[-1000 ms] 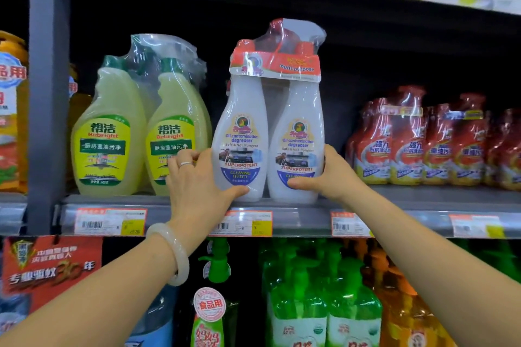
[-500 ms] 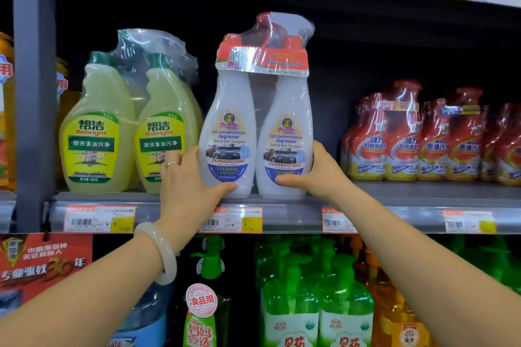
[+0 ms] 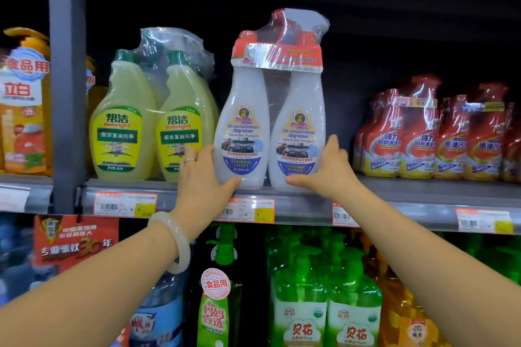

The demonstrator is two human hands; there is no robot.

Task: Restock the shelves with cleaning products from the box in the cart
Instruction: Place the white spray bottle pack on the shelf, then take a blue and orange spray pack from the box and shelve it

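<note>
Both hands were on the twin pack of white degreaser bottles [image 3: 269,132], which stood upright at the front edge of the middle shelf [image 3: 423,194], wrapped in clear film with a red band across the necks. The left hand [image 3: 201,177] cupped the lower left side, thumb stretched across the front of the base, fingers curled round behind where they could not be seen; a ring showed on one finger and a pale bangle [image 3: 176,242] sat on the wrist. The right hand [image 3: 328,167] mirrored it on the lower right side, thumb along the bottom front, fingers wrapped round the side. Just left of the pack, almost touching, stood yellow-green bottles [image 3: 152,127], also film-wrapped. Well apart to the right sat a row of red bottles [image 3: 431,135]. Green pump bottles [image 3: 324,298] filled the shelf below.
</note>
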